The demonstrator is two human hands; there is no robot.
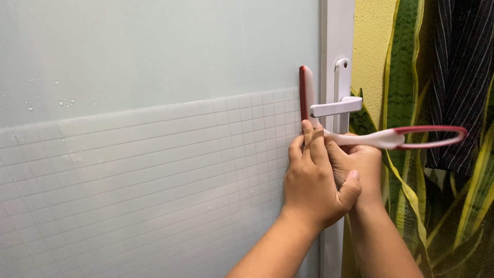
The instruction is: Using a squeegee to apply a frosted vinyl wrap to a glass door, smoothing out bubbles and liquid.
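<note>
Pressing a white plastic squeegee with a red rubber edge and a red loop at its handle end point(329, 123) against the frosted glass door panel point(154, 103), I have both of my hands wrapped around it at the neck where blade meets handle. My left hand point(314, 180) lies on top, its fingers point(309, 139) held close together and pointing up along the lower end of the blade, thumb curled back over my other hand. My right hand point(363, 164) sits underneath and to the right, its fingers folded around the handle, mostly hidden by the left. From my fingertips the blade stands straight up, upright and edge-on, its red strip touching the glass just left of the white door frame point(334, 36). The handle runs the other way, out to the right past my right knuckles, white at first and then opening into a long thin red loop that hangs in the air in front of the green and yellow striped leaves of a plant point(406, 67). Just above my fingers and right of the blade is the white lever door handle point(337, 107), close to the squeegee; I cannot tell whether they touch. Left of my hands the lower glass carries a pattern of small squares, and above it a few water droplets point(62, 102) cling to the plain part.
</note>
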